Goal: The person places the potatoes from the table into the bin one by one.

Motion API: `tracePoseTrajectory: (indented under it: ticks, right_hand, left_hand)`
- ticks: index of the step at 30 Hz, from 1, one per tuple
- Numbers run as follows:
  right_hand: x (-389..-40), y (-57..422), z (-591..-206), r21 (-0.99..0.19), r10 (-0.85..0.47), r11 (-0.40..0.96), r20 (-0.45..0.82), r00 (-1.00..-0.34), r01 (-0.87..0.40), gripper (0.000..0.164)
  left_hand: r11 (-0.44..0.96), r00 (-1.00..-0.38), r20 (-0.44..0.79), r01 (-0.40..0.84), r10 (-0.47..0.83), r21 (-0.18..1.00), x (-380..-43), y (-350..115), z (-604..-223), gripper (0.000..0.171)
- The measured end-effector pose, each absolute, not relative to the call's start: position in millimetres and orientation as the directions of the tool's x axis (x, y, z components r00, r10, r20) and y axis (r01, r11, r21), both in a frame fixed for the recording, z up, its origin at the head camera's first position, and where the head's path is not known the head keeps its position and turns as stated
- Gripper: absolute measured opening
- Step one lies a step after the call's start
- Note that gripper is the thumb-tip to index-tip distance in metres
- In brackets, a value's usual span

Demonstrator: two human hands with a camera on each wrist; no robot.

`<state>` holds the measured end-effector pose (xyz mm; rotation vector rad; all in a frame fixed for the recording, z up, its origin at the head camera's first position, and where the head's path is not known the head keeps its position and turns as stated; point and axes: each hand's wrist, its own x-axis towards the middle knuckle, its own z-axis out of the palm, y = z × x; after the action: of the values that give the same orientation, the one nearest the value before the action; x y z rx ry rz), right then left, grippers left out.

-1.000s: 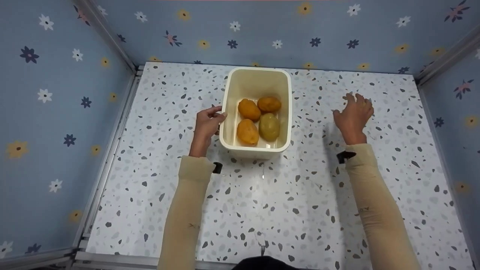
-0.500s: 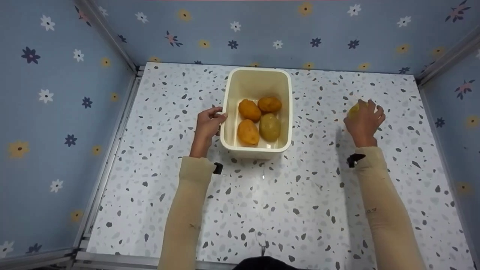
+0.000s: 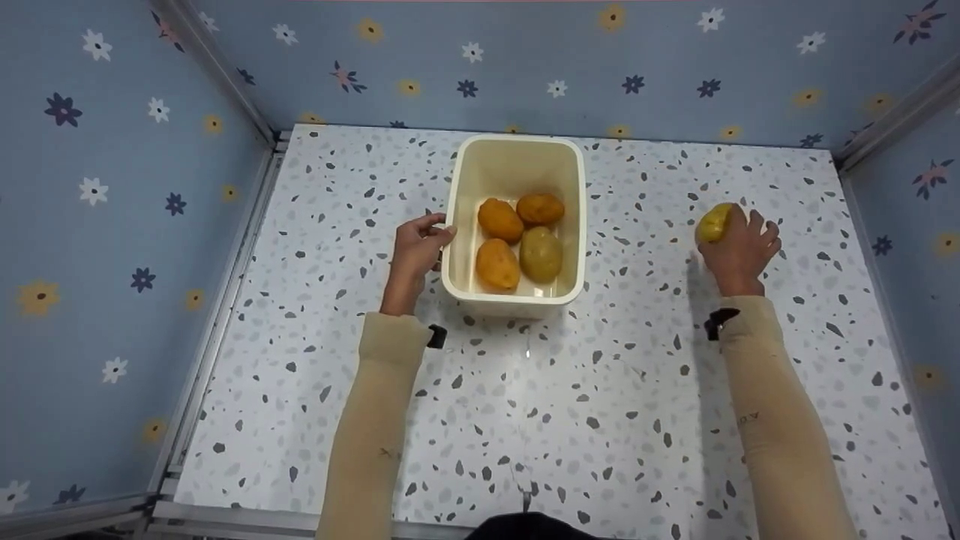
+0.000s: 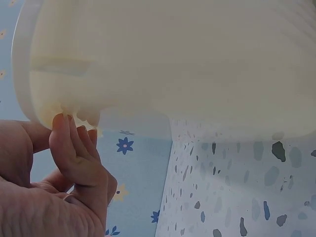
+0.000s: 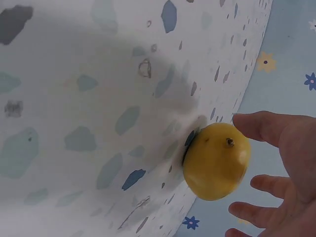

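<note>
A cream plastic bin [image 3: 517,299] stands on the speckled table in the head view, holding several mangoes: orange ones [image 3: 497,265] and a greenish one [image 3: 541,255]. My left hand [image 3: 414,247] holds the bin's left rim with thumb and fingers; in the left wrist view its fingertips [image 4: 61,123] meet the bin's wall. At the right, a yellow mango [image 5: 217,160] rests on the table. My right hand [image 3: 739,251] is beside it, partly covering it in the head view. In the right wrist view the thumb reaches its edge and the other fingers are spread apart from it.
Blue flowered panels [image 3: 540,67] enclose the table [image 3: 600,420] at the back and both sides. A metal frame [image 3: 217,337] runs along the left edge. Speckled tabletop lies between the bin and the right hand.
My right hand has moved right and slightly nearer the front, and more of the yellow mango now shows to its left. The left hand and the bin have stayed in place.
</note>
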<state>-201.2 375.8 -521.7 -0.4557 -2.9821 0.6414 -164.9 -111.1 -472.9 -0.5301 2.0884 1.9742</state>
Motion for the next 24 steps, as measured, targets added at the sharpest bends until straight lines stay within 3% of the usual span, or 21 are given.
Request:
tracePoseTrajectory:
  ticks: [11,24]
  right_hand:
    - [-203,385,-531,-0.39,0.28,0.879,-0.046,-0.959,0.275,0.078]
    - [-208,383,-546,-0.439,0.328,0.854,0.033,-0.944,0.281,0.067]
  left_hand:
    - [0.026,-0.915,-0.392,-0.396,-0.095,0.918,-163,-111,-472,0.037]
    - [0.057,-0.914,-0.393,-0.399,-0.103,0.915,-165,-111,-474,0.036]
